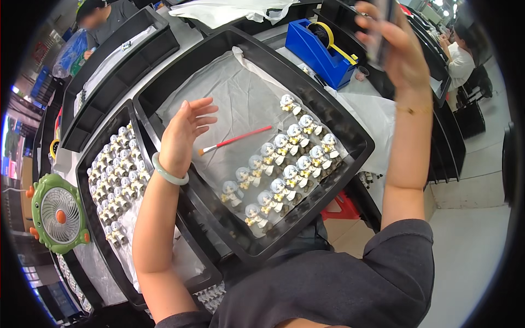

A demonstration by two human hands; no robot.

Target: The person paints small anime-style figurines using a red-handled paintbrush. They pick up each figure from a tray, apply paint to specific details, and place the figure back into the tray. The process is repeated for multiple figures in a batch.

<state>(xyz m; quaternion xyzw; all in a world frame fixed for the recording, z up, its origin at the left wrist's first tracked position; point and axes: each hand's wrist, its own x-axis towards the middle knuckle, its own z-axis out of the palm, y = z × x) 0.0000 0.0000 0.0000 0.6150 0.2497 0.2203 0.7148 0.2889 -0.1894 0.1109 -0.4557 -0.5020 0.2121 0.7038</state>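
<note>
My left hand (188, 128), with a pale bangle at its wrist, hovers over the left side of a black tray (350, 123), its fingers stretched out and holding nothing. My right hand (399, 49) is raised at the upper right, its fingers round a dark flat phone-like object (381, 35) that is blurred. White paper lines the tray. On it lies a paintbrush (243, 136) with a red handle, its bristles pointing toward my left hand. Small white-and-yellow figurines (281, 188) with pale blue hair lie in slanting rows along the tray's near right part.
A second black tray with many more figurines (117, 169) sits to the left, partly under my left forearm. Beyond it stands a green fan (59, 214). A blue tape dispenser (322, 54) is behind the main tray. Other people work at far left and far right.
</note>
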